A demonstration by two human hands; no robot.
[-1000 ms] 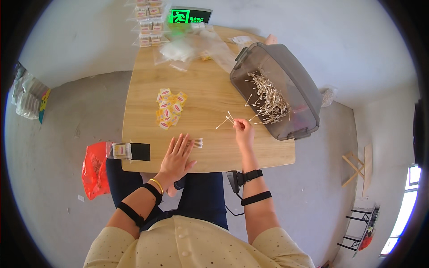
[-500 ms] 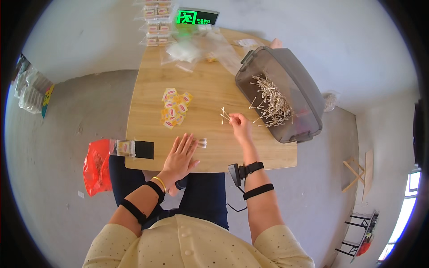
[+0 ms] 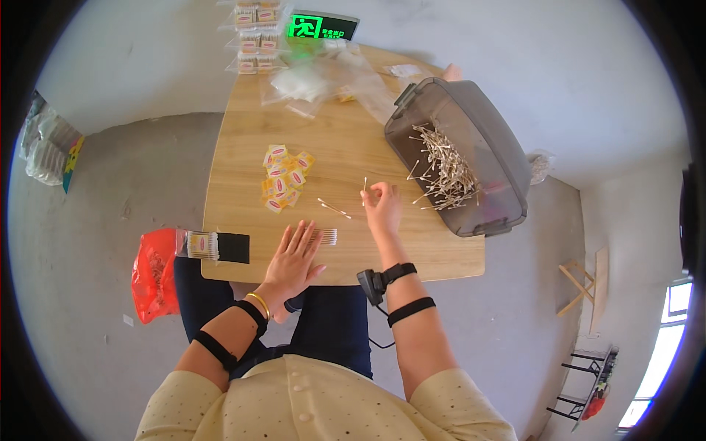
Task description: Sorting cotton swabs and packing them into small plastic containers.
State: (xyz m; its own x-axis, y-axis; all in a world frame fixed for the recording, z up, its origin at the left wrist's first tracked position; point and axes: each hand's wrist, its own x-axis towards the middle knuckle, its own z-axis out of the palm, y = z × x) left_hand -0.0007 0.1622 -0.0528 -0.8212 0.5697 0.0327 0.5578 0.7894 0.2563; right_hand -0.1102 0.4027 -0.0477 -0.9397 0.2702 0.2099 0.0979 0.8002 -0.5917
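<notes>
I see the left hand [image 3: 294, 253] spread flat, its fingers over a row of cotton swabs [image 3: 326, 237] on the table [image 3: 235, 176]. I see the right hand [image 3: 383, 209] pinching a single swab [image 3: 365, 184]. Loose swabs [image 3: 334, 209] lie just beyond the row; the grey bin [image 3: 496, 136], at right, contains a heap.

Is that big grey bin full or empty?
Neither: partly filled. The grey bin holds a loose heap of cotton swabs, with its inner walls visible beside them.

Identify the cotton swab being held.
The swab pinched in the right hand; other swabs lie loose to its left, piled in the bin, or lined up partly under the left hand.
</notes>
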